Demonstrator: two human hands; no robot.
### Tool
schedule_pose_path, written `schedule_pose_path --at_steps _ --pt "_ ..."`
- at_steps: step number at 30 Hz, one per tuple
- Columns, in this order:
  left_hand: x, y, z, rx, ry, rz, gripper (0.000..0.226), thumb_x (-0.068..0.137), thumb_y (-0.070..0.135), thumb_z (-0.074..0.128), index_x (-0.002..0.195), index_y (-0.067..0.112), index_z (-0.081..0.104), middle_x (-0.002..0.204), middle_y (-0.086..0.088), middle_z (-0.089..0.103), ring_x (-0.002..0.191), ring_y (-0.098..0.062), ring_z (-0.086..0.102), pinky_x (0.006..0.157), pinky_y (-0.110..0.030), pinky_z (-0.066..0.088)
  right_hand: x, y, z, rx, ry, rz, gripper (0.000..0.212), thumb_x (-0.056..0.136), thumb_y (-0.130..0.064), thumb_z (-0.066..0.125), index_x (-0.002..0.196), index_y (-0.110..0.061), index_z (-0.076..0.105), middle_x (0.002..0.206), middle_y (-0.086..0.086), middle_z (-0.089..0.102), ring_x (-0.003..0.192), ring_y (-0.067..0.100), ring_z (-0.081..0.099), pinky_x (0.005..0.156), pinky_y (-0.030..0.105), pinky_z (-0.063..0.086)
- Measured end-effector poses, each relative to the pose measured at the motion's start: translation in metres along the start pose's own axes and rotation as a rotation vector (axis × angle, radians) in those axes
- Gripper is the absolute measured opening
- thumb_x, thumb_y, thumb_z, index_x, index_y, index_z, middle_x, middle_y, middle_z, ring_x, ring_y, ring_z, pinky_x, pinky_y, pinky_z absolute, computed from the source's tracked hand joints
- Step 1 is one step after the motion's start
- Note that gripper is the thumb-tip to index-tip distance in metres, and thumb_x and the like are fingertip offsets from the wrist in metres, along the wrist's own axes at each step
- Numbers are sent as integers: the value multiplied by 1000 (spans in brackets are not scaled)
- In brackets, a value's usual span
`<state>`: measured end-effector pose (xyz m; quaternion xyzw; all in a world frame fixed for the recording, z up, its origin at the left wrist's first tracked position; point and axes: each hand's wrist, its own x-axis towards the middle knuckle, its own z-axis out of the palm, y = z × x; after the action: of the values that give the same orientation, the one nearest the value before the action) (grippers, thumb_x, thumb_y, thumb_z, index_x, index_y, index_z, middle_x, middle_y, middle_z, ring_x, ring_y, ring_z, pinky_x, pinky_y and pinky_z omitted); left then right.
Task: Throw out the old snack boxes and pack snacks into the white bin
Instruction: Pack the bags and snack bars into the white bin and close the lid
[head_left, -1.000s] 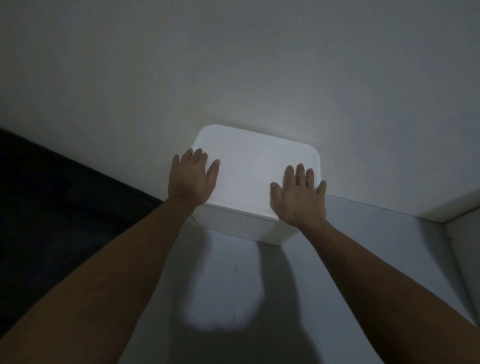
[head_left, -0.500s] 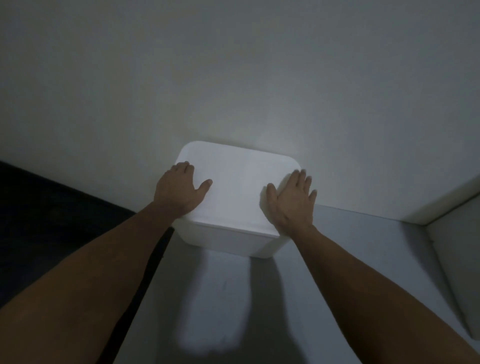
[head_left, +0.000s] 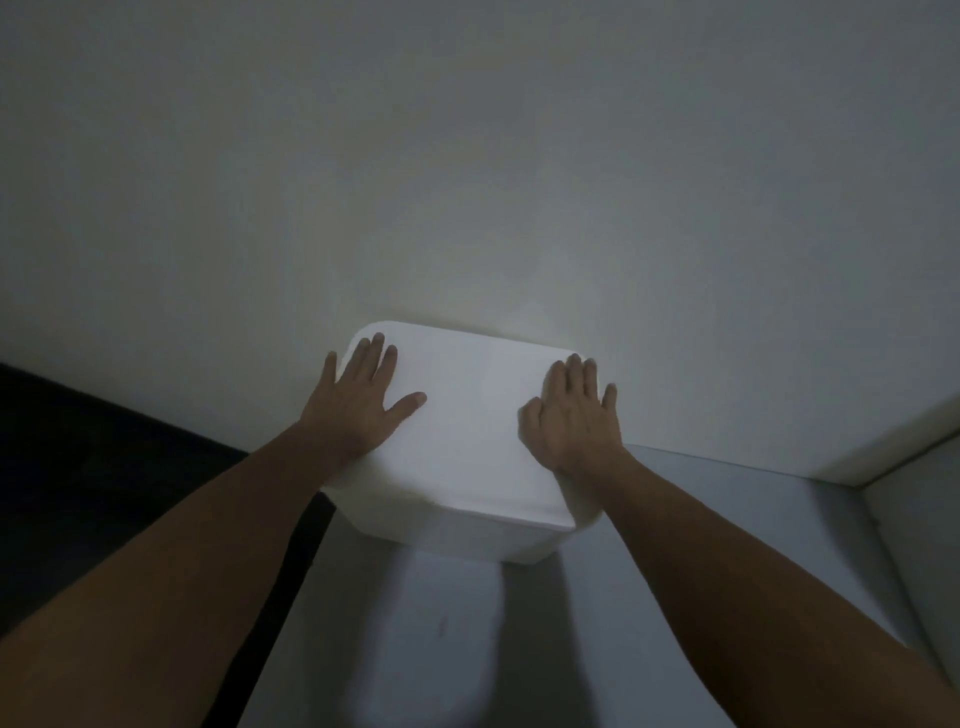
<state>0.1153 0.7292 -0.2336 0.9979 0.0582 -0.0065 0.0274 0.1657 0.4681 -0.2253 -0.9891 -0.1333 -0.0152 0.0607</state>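
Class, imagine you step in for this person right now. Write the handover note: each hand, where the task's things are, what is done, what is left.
Left hand: open, flat on the left part of the white bin's lid.
Right hand: open, flat on the lid's right part, fingers straight.
White bin: closed, on a grey surface, back against the wall.
Done: lid is on; whether snacks are inside cannot be seen.
Left: no snack boxes or snacks in view, so check those.

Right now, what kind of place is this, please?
Probably a dim indoor storage corner, perhaps a shelf top. A bare wall rises behind a grey surface, where both hands lie flat on a closed white bin.
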Motion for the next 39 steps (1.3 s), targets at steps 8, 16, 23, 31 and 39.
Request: schedule_pose_path --at_steps 8,16,23,31,39 --pt "16 6 -13 12 -13 1 127 53 100 11 153 22 9 158 -10 12 146 -29 7 119 -49 7 8 -1 2 89 -37 -17 81 88 -49 27 150 2 13 161 18 6 150 32 3 118 56 10" --pt "18 10 -10 -35 -56 -17 107 68 91 8 153 26 0 162 4 -8 149 -16 -9 119 -49 -6 15 4 -6 124 -159 -22 86 91 -59 26 152 -3 4 163 12 -3 150 27 -5 118 56 10" --pt "0 40 -46 87 -283 59 94 81 79 31 153 27 -1 162 -5 -9 149 -31 -1 116 -60 9 -2 9 -32 30 -324 -100 93 83 -70 39 150 -9 15 162 6 6 149 29 5 111 67 19" --pt "-56 37 -21 41 -444 202 154 38 83 70 135 39 -40 144 0 -49 133 -30 -44 108 -63 -21 -64 -2 -36 -52 -647 -195 157 46 -83 71 146 -14 -29 152 10 -39 139 39 -35 108 76 7" --pt "-60 49 -14 121 -299 150 139 62 56 78 142 33 -33 152 -5 -39 139 -33 -35 109 -66 -14 -82 -5 -19 -166 -408 -144 125 77 -57 69 148 -12 -23 156 14 -31 144 41 -24 105 72 23"
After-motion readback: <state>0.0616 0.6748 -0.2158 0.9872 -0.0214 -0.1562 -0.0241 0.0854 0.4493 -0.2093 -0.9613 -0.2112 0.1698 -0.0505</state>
